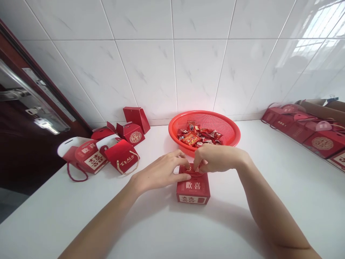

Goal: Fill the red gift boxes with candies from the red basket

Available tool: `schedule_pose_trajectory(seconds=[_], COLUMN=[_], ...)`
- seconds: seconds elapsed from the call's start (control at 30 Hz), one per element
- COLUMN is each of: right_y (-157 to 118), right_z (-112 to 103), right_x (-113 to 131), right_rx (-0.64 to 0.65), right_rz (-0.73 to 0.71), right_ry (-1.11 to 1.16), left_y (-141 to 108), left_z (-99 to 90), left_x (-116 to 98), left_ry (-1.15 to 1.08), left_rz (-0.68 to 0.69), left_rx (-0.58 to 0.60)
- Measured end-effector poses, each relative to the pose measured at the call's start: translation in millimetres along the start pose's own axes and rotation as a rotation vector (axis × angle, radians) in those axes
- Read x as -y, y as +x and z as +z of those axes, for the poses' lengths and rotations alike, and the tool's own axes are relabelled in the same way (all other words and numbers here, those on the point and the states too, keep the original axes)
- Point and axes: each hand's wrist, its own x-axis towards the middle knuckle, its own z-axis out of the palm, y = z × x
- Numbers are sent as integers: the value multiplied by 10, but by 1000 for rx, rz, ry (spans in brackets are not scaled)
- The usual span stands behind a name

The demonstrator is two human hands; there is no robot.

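One red box [192, 187] is noted on the white tabletop [159, 230], set upright between the hands, its top partly hidden by them. The box is touched by the left hand [164, 171], whose thumb and fingers are parted across the top, not clenched. The fingers of the right hand [218, 157] are bent down onto the top flap; whether it is pinched cannot be told.

Just behind, one red basket [237, 138] is found; its near rim is partly covered from view by the right hand. Wrapped sweets [191, 138] are held in it, many and overlapping, so no exact count can be given. To the left, five boxes are counted, including one white-lined box [90, 156] and one pale-corded box [122, 158]. Along the right, at least four red boxes [322, 142] are lined up before a brown carton [320, 109]. One door [24, 133], with keys [44, 124] hanging, is observed at far left; a tiled wall [145, 57] is recorded behind.
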Motion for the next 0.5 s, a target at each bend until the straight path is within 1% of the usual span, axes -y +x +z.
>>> schedule_pose_trajectory(seconds=[0.1, 0.3, 0.37, 0.5], right_y=[-7, 9, 13, -4], right_z=[5, 19, 23, 22], right_x=[10, 1, 1, 6], right_rx=[-16, -33, -33, -38], right_rz=[-18, -36, -41, -47], right_ry=[-5, 1, 11, 13], left_y=[4, -21, -38, -56], left_z=[-9, -50, -49, -20], left_x=[19, 3, -14, -57], left_ry=[-20, -97, -75, 13], left_rz=[31, 78, 79, 36], left_rx=[4, 106, 126, 164])
